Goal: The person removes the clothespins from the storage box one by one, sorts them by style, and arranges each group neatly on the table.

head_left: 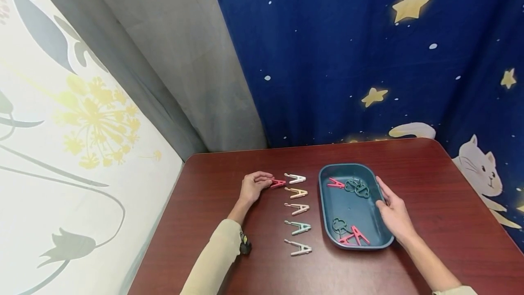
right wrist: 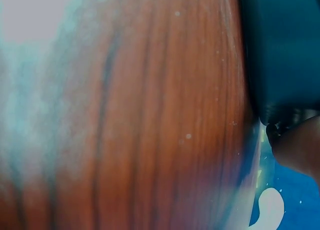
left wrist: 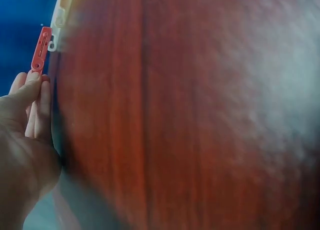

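My left hand [head_left: 252,187] pinches a red clothespin [head_left: 278,183] by one end, left of a white clothespin [head_left: 295,178]. In the left wrist view the red clothespin [left wrist: 41,49] sticks out past the thumb and fingertips. Below the white one, a column holds a yellow clothespin [head_left: 296,193], a pink one [head_left: 297,208], a light green one [head_left: 298,227] and a pale one [head_left: 299,247]. My right hand [head_left: 394,213] grips the right wall of a dark blue tray [head_left: 348,208], thumb over the rim. Inside lie red clothespins [head_left: 336,183] and dark green cloud-shaped pieces [head_left: 362,189].
The reddish-brown wooden table [head_left: 434,185] ends at a blue star-patterned curtain [head_left: 327,58] and a grey curtain [head_left: 172,58] behind. A white wall [head_left: 82,149] with flower prints borders its left side. A dark wristband [head_left: 245,244] sits at the left sleeve.
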A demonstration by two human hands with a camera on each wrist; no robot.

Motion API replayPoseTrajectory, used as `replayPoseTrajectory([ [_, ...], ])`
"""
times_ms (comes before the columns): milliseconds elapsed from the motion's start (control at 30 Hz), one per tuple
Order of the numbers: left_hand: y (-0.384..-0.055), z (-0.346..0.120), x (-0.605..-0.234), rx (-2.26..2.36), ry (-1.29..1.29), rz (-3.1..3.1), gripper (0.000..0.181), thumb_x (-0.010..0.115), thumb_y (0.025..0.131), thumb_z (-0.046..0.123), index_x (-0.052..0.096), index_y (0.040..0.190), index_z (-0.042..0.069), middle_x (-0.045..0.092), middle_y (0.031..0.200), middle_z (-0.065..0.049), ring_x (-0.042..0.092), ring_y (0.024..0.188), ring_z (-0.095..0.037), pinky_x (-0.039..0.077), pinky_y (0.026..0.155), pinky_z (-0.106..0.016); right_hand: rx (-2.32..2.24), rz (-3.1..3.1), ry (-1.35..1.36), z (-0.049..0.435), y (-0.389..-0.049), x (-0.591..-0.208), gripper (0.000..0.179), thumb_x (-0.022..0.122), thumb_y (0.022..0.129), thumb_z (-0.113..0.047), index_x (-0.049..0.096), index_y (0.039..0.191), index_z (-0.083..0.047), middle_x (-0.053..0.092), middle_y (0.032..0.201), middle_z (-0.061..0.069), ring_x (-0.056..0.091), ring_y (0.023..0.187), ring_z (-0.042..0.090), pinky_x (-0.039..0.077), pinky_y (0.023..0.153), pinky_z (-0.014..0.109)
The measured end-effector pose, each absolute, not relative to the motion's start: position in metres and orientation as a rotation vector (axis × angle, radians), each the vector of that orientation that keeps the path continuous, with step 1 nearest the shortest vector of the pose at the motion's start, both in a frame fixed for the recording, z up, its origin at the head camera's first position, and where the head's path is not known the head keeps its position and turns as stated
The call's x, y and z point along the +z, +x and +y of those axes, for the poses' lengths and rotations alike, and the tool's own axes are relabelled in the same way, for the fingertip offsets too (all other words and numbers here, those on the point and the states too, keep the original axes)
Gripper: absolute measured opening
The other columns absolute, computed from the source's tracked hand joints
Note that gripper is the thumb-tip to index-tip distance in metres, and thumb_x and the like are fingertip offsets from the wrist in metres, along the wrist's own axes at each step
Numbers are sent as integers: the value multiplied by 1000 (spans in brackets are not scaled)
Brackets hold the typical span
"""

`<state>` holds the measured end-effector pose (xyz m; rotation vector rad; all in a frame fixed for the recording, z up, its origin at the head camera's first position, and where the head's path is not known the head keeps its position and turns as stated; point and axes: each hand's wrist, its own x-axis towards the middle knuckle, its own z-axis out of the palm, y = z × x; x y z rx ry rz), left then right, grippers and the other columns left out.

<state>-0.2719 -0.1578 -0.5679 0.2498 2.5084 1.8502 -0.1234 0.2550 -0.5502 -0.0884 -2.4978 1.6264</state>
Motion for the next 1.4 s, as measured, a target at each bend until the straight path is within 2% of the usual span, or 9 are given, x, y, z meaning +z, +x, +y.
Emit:
replayPoseTrajectory([
  [200, -272, -158, -573, 1750, 288, 2604, 14, 76, 86, 8, 77, 99, 11, 76, 93, -3, 73, 87, -14, 58, 72, -23, 1626, -2498, -95, 255, -124, -550, 66, 43, 101, 0, 23, 158, -25, 36, 153, 23, 36, 137, 40, 34, 74, 10],
  [567, -272, -156, -578, 1655, 325, 2743, 15, 76, 87, 13, 77, 100, 17, 76, 91, 7, 71, 85, -7, 55, 71, -21, 1620, -2483, -90, 254, -122, -549, 66, 44, 100, 1, 24, 158, -25, 37, 152, 23, 36, 136, 41, 33, 76, 7],
  [1100, -271, -156, -578, 1740, 322, 2763, 20, 72, 89, 5, 75, 108, 9, 76, 98, 3, 71, 94, -9, 56, 80, -21, 1588, -2494, -90, 254, -123, -550, 67, 44, 99, 1, 25, 157, -26, 40, 150, 24, 44, 126, 33, 36, 72, 13],
  [1300, -272, -146, -565, 1812, 211, 2840, 22, 70, 92, 3, 73, 113, 7, 76, 102, 2, 70, 100, -12, 56, 83, -24, 1584, -2469, -69, 253, -123, -553, 67, 45, 97, 4, 29, 156, -24, 43, 147, 24, 49, 117, 16, 37, 71, 13],
  [1400, -274, -133, -551, 1914, 206, 2845, 24, 68, 94, 5, 72, 117, 8, 74, 108, -2, 69, 105, -18, 55, 87, -25, 1579, -2466, -64, 254, -123, -553, 68, 45, 97, 4, 29, 156, -24, 43, 147, 24, 47, 121, 10, 36, 73, 12],
])
